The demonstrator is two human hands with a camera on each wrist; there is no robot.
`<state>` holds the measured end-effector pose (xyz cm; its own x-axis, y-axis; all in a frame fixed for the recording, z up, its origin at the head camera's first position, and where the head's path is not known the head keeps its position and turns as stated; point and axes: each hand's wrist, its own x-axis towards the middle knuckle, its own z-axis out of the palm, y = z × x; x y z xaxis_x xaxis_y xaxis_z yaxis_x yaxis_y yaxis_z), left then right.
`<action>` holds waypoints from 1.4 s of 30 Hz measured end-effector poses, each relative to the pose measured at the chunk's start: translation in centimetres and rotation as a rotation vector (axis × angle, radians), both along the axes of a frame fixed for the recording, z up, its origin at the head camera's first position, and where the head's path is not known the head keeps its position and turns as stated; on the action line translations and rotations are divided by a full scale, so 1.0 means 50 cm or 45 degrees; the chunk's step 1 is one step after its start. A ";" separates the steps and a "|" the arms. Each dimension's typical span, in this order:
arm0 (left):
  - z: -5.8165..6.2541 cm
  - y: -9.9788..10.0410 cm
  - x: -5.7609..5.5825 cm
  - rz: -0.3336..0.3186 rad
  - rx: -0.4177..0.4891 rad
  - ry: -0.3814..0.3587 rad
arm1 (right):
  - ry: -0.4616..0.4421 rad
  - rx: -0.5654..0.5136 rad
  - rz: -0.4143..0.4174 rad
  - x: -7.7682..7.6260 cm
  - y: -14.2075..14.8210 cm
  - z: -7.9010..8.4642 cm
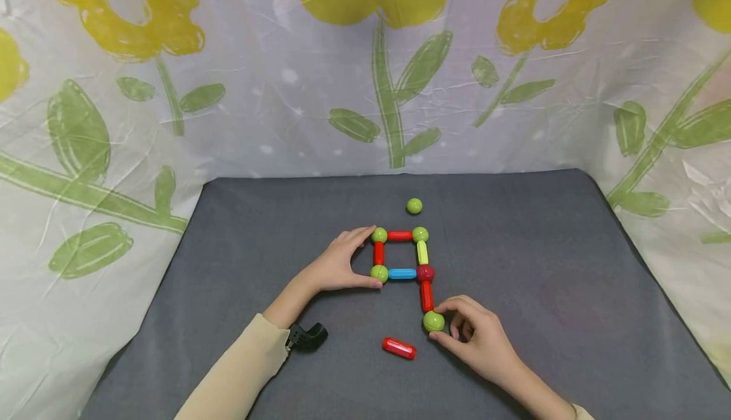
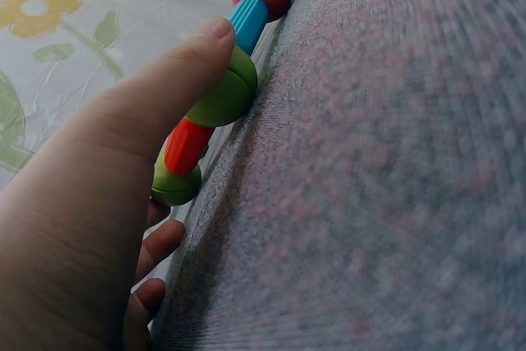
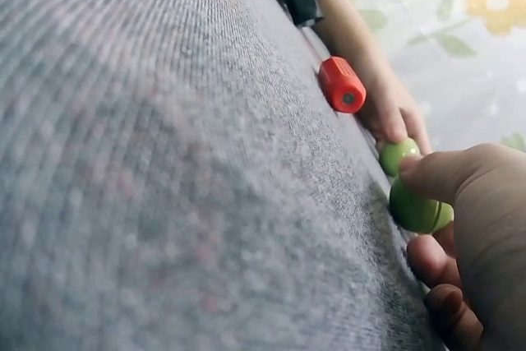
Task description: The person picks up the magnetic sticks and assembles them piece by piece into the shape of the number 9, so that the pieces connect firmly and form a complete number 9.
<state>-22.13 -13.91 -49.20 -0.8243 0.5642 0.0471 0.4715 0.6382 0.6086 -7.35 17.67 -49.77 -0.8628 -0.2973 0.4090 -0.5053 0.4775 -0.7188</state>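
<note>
A square of toy building rods and balls lies on the dark cloth, with a tail pointing toward me. Its sides are a blue rod [image 1: 402, 274], a yellow-green rod [image 1: 422, 252] and two red rods; a red ball [image 1: 425, 273] forms the near right corner. My left hand [image 1: 341, 262] spans the left side, thumb at the near green ball [image 2: 232, 92] and fingertips at the far green ball [image 1: 379, 235]. Between thumb and fingers, my right hand [image 1: 478, 336] pinches the green ball [image 1: 433, 321] at the end of the tail's red rod [image 1: 427, 296].
One loose red rod [image 1: 399, 348] lies in front of the square, a grey metal dot showing on its end in the right wrist view. Beyond the square sits a loose green ball [image 1: 414, 206]. A flowered curtain [image 1: 251, 90] hangs behind the table [image 1: 548, 236].
</note>
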 end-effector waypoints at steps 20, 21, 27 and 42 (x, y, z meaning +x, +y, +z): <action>0.008 0.001 0.000 -0.006 -0.007 -0.003 | -0.008 0.022 -0.135 0.005 -0.018 0.000; 0.007 0.001 0.000 -0.005 -0.009 -0.004 | -0.004 0.024 -0.132 0.005 -0.018 -0.001; 0.003 -0.001 0.000 0.000 -0.006 -0.008 | 0.024 0.026 -0.113 0.004 -0.021 -0.007; 0.006 0.001 0.004 -0.007 0.007 -0.004 | -0.055 0.168 -0.049 -0.142 0.031 0.029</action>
